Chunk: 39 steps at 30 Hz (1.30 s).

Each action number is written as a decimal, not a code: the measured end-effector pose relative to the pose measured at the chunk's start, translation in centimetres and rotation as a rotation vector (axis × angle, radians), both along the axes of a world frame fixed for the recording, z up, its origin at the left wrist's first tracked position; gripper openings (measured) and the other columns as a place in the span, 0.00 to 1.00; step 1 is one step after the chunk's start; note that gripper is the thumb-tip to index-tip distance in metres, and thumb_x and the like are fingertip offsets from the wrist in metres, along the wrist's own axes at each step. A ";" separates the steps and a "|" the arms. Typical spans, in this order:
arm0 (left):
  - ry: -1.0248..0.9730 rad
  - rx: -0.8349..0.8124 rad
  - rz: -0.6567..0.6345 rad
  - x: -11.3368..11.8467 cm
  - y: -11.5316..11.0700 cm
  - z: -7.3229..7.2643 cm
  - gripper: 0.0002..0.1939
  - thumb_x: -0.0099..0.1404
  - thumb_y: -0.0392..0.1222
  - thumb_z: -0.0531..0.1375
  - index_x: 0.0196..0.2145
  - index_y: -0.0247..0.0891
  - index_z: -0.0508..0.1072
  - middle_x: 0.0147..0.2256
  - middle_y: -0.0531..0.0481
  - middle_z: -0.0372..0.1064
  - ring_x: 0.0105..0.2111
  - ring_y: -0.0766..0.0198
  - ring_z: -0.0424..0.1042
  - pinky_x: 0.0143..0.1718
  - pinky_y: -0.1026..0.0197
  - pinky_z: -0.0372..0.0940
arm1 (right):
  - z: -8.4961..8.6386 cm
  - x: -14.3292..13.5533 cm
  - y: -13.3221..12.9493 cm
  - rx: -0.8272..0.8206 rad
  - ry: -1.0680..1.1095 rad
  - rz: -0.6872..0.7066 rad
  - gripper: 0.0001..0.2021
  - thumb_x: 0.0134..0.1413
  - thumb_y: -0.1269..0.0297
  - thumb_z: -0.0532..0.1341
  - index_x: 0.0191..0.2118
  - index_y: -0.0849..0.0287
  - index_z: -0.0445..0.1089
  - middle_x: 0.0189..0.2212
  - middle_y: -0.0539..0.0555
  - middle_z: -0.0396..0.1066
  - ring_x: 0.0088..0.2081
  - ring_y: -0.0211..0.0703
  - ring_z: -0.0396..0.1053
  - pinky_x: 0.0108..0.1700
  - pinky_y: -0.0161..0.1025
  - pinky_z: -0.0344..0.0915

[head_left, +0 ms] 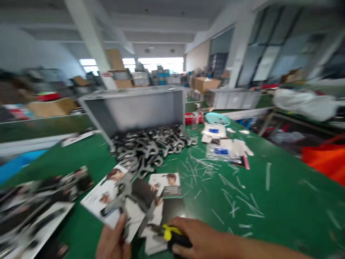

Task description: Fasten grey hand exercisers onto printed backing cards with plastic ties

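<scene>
My left hand (114, 239) is closed on the lower edge of a printed card (94, 198), its thumb on the front. A grey tool with an open, wrench-like jaw (124, 190) lies across the card's face. Closed around yellow-and-black-handled pliers (172, 235), my right hand (198, 237) is just right of that card. The pliers' blurred jaws point left, close to the card; whether they touch it I cannot tell. Beneath and behind them, more printed cards (171, 185) lie on the green table (205, 201).
A grey bin (142, 108) lies on its side, with a heap of grey and black wrench-like tools (151, 147) spilling out. Carded tools (40, 212) are piled at the left. Thin white strips (242, 201) litter the right side. Plastic bags (222, 151) and a turquoise dish (218, 118) stand farther back.
</scene>
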<state>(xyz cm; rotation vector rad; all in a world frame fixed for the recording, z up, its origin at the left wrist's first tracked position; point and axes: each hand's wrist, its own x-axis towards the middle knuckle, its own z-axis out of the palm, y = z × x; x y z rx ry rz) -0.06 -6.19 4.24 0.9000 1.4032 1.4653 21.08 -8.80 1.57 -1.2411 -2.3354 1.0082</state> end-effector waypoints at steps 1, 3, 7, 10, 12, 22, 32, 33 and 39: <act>0.005 -0.005 0.070 -0.7 -0.4 -0.2 0.20 0.64 0.50 0.62 0.52 0.44 0.70 0.48 0.45 0.72 0.50 0.54 0.71 0.50 0.53 0.69 | -0.1 -0.4 -0.7 -0.041 0.020 -0.026 0.26 0.58 0.55 0.60 0.61 0.54 0.61 0.54 0.57 0.71 0.52 0.49 0.71 0.54 0.45 0.67; -0.036 0.008 0.140 -1.6 -0.7 -1.0 0.22 0.65 0.51 0.60 0.55 0.44 0.68 0.48 0.46 0.74 0.52 0.54 0.71 0.51 0.53 0.68 | -0.5 -1.5 -1.2 -0.106 0.031 -0.059 0.29 0.59 0.55 0.59 0.64 0.53 0.57 0.61 0.58 0.64 0.59 0.51 0.65 0.61 0.50 0.60; -0.242 0.163 0.153 -1.5 -0.9 -2.0 0.24 0.66 0.46 0.61 0.58 0.43 0.63 0.56 0.46 0.69 0.57 0.56 0.67 0.59 0.53 0.61 | -1.2 -3.6 -1.3 -0.152 0.002 -0.097 0.30 0.63 0.49 0.54 0.67 0.53 0.53 0.65 0.59 0.57 0.64 0.53 0.58 0.65 0.56 0.53; -0.265 0.221 0.203 -1.1 -1.6 -1.8 0.26 0.67 0.45 0.60 0.61 0.44 0.60 0.59 0.46 0.66 0.58 0.58 0.66 0.62 0.54 0.58 | -1.4 -4.3 -1.3 -0.116 -0.012 -0.108 0.32 0.63 0.46 0.52 0.67 0.56 0.53 0.65 0.60 0.56 0.65 0.55 0.56 0.66 0.57 0.52; -0.258 0.228 0.216 -1.1 -2.0 -1.7 0.27 0.66 0.46 0.61 0.61 0.44 0.59 0.59 0.46 0.65 0.58 0.58 0.66 0.61 0.55 0.58 | -1.5 -4.5 -1.3 -0.095 -0.013 -0.108 0.32 0.63 0.46 0.52 0.67 0.56 0.52 0.65 0.61 0.56 0.65 0.55 0.55 0.66 0.58 0.51; -0.220 0.214 0.240 -1.0 -2.5 -2.1 0.29 0.65 0.47 0.62 0.61 0.44 0.59 0.59 0.46 0.66 0.57 0.57 0.67 0.60 0.57 0.59 | -2.2 -5.8 -2.1 -0.165 0.060 -0.116 0.31 0.62 0.50 0.55 0.68 0.54 0.52 0.65 0.59 0.56 0.65 0.53 0.55 0.66 0.56 0.52; -0.208 0.190 0.219 -0.8 -2.4 -2.7 0.27 0.65 0.45 0.62 0.60 0.44 0.60 0.58 0.46 0.67 0.56 0.57 0.68 0.59 0.57 0.60 | -1.1 -6.4 -1.6 -0.233 0.182 -0.186 0.20 0.62 0.53 0.55 0.56 0.53 0.66 0.53 0.57 0.71 0.54 0.54 0.69 0.58 0.52 0.64; -0.213 0.186 0.212 -0.9 -2.4 -2.7 0.27 0.65 0.45 0.62 0.59 0.44 0.61 0.58 0.46 0.67 0.56 0.57 0.68 0.59 0.57 0.60 | -1.3 -6.3 -1.7 -0.240 0.200 -0.191 0.20 0.61 0.52 0.55 0.54 0.53 0.68 0.52 0.57 0.73 0.52 0.54 0.70 0.56 0.51 0.66; -0.197 0.081 0.119 -1.9 -2.6 -3.8 0.21 0.64 0.45 0.63 0.53 0.38 0.67 0.49 0.43 0.74 0.49 0.55 0.73 0.52 0.54 0.65 | -4.2 -5.8 -2.9 -0.458 0.408 -0.262 0.25 0.55 0.44 0.58 0.52 0.53 0.73 0.50 0.59 0.74 0.53 0.61 0.70 0.52 0.52 0.69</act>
